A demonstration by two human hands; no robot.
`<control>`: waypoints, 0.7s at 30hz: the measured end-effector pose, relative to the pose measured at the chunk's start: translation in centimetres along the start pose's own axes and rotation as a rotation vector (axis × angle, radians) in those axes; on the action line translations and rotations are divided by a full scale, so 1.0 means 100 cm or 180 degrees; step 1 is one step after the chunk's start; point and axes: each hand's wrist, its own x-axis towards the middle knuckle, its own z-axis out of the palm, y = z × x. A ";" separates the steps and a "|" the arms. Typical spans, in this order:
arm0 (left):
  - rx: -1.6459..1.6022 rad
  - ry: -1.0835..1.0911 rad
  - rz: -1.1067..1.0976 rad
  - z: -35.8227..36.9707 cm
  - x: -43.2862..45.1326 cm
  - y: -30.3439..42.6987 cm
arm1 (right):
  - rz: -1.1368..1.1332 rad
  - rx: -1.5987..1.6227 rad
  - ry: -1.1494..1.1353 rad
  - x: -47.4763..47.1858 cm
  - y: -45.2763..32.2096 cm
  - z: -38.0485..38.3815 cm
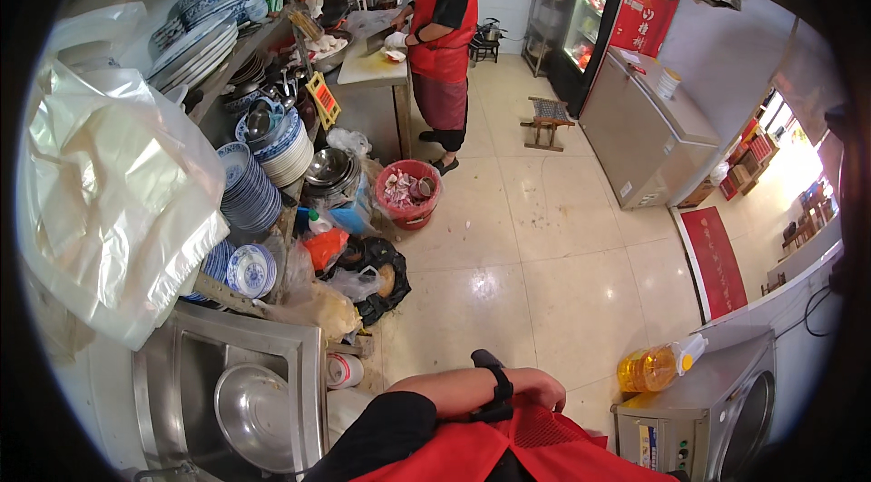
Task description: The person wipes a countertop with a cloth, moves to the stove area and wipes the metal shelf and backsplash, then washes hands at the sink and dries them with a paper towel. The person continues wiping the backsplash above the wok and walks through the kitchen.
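Observation:
My left forearm, with a black band at the wrist, crosses my red vest (435, 458). At its end my left hand (544, 387) is bent downward by the vest's mesh panel (548, 427). Its fingers are mostly hidden, so I cannot tell whether they grip anything. My right hand is out of view. To my left, a stainless steel sink (309, 373) holds a round metal basin (255, 417). On my right, a bottle of yellow oil (650, 370) stands on a steel appliance (694, 407) with a round opening and control buttons.
A person (442, 26) in a red apron cuts with a cleaver (380, 38) at a cutting board (371, 68). Shelves of blue-and-white plates (248, 189) line the left. A red bucket (408, 215), small stool (548, 116) and chest freezer (633, 128) stand on the tiled floor.

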 end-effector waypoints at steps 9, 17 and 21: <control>0.0398 -0.0273 -0.0283 -0.034 0.042 0.013 | 0.0359 -0.0754 0.0695 0.041 0.078 -0.016; 0.0165 -0.0275 -0.0778 -0.039 0.070 0.025 | 0.0625 -0.1206 0.0810 0.059 0.151 -0.030; -0.0037 -0.0264 -0.0883 -0.041 0.073 0.034 | 0.0718 -0.1357 0.0824 0.059 0.183 -0.032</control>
